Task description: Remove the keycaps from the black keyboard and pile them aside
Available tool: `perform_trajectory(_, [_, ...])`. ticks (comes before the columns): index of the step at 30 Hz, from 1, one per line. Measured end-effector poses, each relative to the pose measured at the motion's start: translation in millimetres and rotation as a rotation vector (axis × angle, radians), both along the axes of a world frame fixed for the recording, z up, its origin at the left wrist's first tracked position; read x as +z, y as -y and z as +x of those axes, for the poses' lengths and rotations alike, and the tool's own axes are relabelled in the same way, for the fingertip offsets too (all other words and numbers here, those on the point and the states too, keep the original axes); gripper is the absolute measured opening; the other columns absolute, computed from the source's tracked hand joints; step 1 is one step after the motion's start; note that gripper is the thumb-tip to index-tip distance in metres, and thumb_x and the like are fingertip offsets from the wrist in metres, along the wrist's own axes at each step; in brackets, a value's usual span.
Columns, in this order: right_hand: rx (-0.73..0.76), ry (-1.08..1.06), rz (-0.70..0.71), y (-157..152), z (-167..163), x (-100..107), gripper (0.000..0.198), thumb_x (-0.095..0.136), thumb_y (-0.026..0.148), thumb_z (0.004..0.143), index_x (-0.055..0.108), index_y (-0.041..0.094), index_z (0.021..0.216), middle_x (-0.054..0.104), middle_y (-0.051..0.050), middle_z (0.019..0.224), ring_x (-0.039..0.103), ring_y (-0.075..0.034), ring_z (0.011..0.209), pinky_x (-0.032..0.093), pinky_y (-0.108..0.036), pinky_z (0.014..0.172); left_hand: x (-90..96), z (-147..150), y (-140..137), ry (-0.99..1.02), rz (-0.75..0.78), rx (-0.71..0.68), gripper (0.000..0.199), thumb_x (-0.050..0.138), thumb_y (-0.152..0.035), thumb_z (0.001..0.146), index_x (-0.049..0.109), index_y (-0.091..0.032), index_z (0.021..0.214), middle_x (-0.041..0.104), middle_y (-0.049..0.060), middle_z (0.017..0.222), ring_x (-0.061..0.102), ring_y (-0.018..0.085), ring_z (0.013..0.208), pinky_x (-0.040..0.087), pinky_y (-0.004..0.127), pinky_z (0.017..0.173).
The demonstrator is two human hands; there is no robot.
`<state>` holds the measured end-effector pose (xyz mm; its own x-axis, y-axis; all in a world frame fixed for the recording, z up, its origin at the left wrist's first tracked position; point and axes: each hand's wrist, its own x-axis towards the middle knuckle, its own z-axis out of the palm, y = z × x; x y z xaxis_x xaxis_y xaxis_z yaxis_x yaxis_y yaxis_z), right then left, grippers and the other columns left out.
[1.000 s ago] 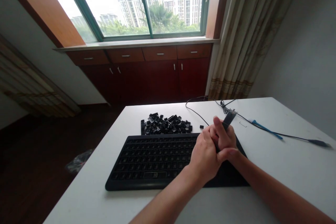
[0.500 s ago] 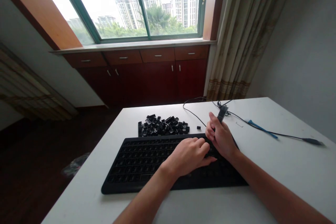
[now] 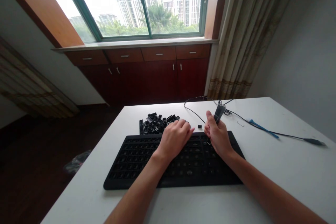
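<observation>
A black keyboard [image 3: 181, 178] lies on the white table, its keycaps off across the part that shows. Behind it is a heap of loose black keycaps [image 3: 151, 124]. My left hand [image 3: 174, 136] hangs over the keyboard's back edge, beside the heap and partly covering it. Its fingers are curled in; whatever they hold is hidden. My right hand [image 3: 217, 134], above the keyboard's right part, is closed around a dark keycap puller [image 3: 219, 112]. The wide end of that tool points up, and a thin wire tip shows below my fingers. One single keycap [image 3: 200, 126] sits apart between my hands.
A black cable [image 3: 262, 131] runs along the table's right back, ending in a plug [image 3: 313, 141]. A blue strip [image 3: 264, 128] and a small bent wire [image 3: 240, 124] lie near it. Past the table stand a red cabinet [image 3: 149, 80] and a window.
My left hand has moved left and back, from the keyboard's right part to the keycap heap. The right hand has shifted slightly left, still gripping the keycap puller, whose wire tip now shows.
</observation>
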<state>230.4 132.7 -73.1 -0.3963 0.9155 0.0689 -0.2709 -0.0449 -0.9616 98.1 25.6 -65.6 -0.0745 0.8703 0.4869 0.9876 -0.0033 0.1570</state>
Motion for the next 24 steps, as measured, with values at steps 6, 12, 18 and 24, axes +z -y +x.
perform_trajectory(6, [-0.07, 0.168, 0.172, 11.3, 6.9, 1.3, 0.055, 0.063, 0.062, 0.092, 0.046, 0.022, 0.058, 0.048, 0.002, 0.052, 0.042, -0.012, 0.048, 0.035, -0.028, 0.047, 4.0, 13.0, -0.5, 0.165, 0.045, 0.107, 0.028, 0.039, -0.033, 0.109, 0.058, -0.019, 0.094, 0.065, 0.007, 0.097, 0.06, 0.023, 0.09, 0.048, 0.039, 0.086])
perform_trajectory(12, [-0.095, 0.067, 0.054, 12.0, 3.0, -1.7, 0.055, 0.067, 0.069, 0.084, 0.048, 0.024, 0.059, 0.051, 0.002, 0.051, 0.044, -0.014, 0.047, 0.04, -0.029, 0.048, 3.6, 51.4, 0.3, 0.731, 0.021, -0.089, 0.041, 0.024, -0.042, 0.111, 0.057, -0.02, 0.12, 0.067, 0.009, 0.115, 0.063, 0.022, 0.108, 0.049, 0.037, 0.1])
perform_trajectory(18, [0.269, -0.002, 0.011, 6.6, 1.1, 4.7, 0.062, 0.064, 0.071, 0.085, 0.042, 0.023, 0.052, 0.041, 0.004, 0.046, 0.035, -0.011, 0.044, 0.031, -0.029, 0.045, -3.2, 67.0, 2.8, 0.69, -0.054, -0.094, 0.055, 0.028, -0.051, 0.108, 0.039, -0.017, 0.15, 0.054, 0.016, 0.144, 0.051, 0.033, 0.134, 0.038, 0.051, 0.116])
perform_trajectory(24, [0.253, -0.035, 0.154, 9.0, 5.6, -0.2, 0.059, 0.061, 0.061, 0.093, 0.039, 0.023, 0.054, 0.042, 0.003, 0.051, 0.04, -0.013, 0.049, 0.035, -0.031, 0.051, -15.2, 87.6, -4.1, 0.721, -0.04, -0.021, 0.087, 0.058, -0.063, 0.094, 0.022, -0.016, 0.158, 0.044, 0.02, 0.149, 0.044, 0.038, 0.138, 0.037, 0.055, 0.118])
